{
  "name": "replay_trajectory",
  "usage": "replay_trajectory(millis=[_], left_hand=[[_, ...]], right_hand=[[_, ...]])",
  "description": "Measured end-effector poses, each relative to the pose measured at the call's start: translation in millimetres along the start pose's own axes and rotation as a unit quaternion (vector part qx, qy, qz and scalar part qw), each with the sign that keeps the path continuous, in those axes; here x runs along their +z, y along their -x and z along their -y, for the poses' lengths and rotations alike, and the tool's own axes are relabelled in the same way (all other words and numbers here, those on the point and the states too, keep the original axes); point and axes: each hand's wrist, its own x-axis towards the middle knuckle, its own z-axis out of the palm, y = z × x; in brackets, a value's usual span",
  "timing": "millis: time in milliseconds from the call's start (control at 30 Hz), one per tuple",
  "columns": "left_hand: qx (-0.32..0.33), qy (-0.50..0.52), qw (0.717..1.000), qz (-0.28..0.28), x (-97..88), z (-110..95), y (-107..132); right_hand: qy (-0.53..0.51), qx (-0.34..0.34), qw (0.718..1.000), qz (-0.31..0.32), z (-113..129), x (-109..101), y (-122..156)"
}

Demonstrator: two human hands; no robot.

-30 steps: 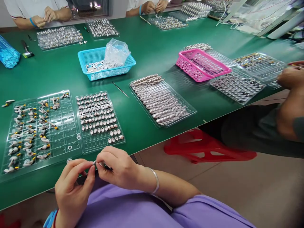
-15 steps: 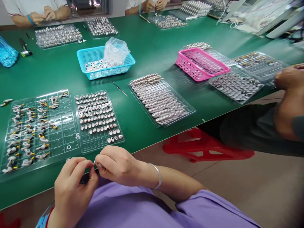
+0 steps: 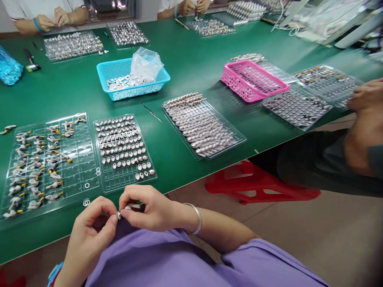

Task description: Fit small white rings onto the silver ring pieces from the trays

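Above my lap, at the table's front edge, my two hands meet fingertip to fingertip. My left hand [image 3: 97,225] is closed in a pinch at a small shiny white earbud part [image 3: 119,215]. Thumb and fingers of my right hand [image 3: 151,209] are closed on the other side of it, with a whitish piece and a dark end showing inside the curled fingers; what the dark end is I cannot tell. Just beyond lies a clear tray of oval earbud shells [image 3: 122,147]. Left of that is a wider tray with earbud stems [image 3: 36,163], some with yellow tips.
Loose white rings [image 3: 86,203] lie near my left hand. Tweezers [image 3: 150,112] rest behind the shell tray. Farther off are a blue basket [image 3: 134,93], a tray of white stems [image 3: 206,127] and a pink basket [image 3: 254,93]. Co-workers' hands [image 3: 366,95] appear right and behind.
Both hands have turned slightly and the fingers have shifted, so the small part and the dark end in my right hand now show. The trays stay put.
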Motion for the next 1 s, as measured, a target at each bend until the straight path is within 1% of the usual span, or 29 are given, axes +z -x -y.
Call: replay_trajectory(millis=[67, 167, 233, 300, 367, 433, 467, 533, 600, 633, 700, 800, 900, 1000], left_hand=[[-0.031, 0.04, 0.999, 0.006, 0.8, 2, 1], [-0.05, 0.066, 0.997, 0.005, 1.4, 4, 0], [-0.045, 0.045, 0.998, 0.001, 0.2, 5, -1], [-0.02, -0.016, 1.0, 0.012, -2.0, 7, -2], [0.016, -0.11, 0.993, 0.04, -4.8, 10, -5], [0.053, -0.211, 0.974, 0.06, -7.5, 16, -11], [0.069, -0.253, 0.963, 0.057, -8.7, 19, -16], [0.102, -0.314, 0.943, 0.024, -10.9, 24, -30], [0.131, -0.355, 0.925, -0.027, -13.2, 28, -48], [0.142, -0.372, 0.916, -0.052, -14.3, 30, -59], [0.152, -0.389, 0.906, -0.075, -16.2, 33, -79], [0.161, -0.399, 0.9, -0.073, -17.9, 38, -104], [0.169, -0.403, 0.897, -0.063, -18.4, 41, -116], [0.169, -0.391, 0.902, -0.066, -17.9, 40, -117]], right_hand=[[-0.061, 0.048, 0.997, 0.015, 0, 1, 0], [-0.159, 0.11, 0.981, 0.031, 0, 2, 0], [-0.211, 0.138, 0.967, 0.037, 0, 1, 1], [-0.237, 0.148, 0.96, 0.035, 0, -1, 2], [-0.239, 0.143, 0.96, 0.024, 0, -5, 3], [-0.225, 0.136, 0.965, 0.002, -1, -11, 5], [-0.214, 0.133, 0.968, -0.012, -2, -14, 5], [-0.186, 0.128, 0.973, -0.041, -5, -19, 6], [-0.162, 0.118, 0.977, -0.066, -8, -23, 7], [-0.161, 0.116, 0.977, -0.075, -9, -25, 8], [-0.181, 0.126, 0.972, -0.081, -12, -27, 10], [-0.223, 0.17, 0.957, -0.079, -15, -28, 13], [-0.21, 0.193, 0.955, -0.083, -17, -29, 15], [-0.166, 0.184, 0.964, -0.093, -19, -29, 16]])
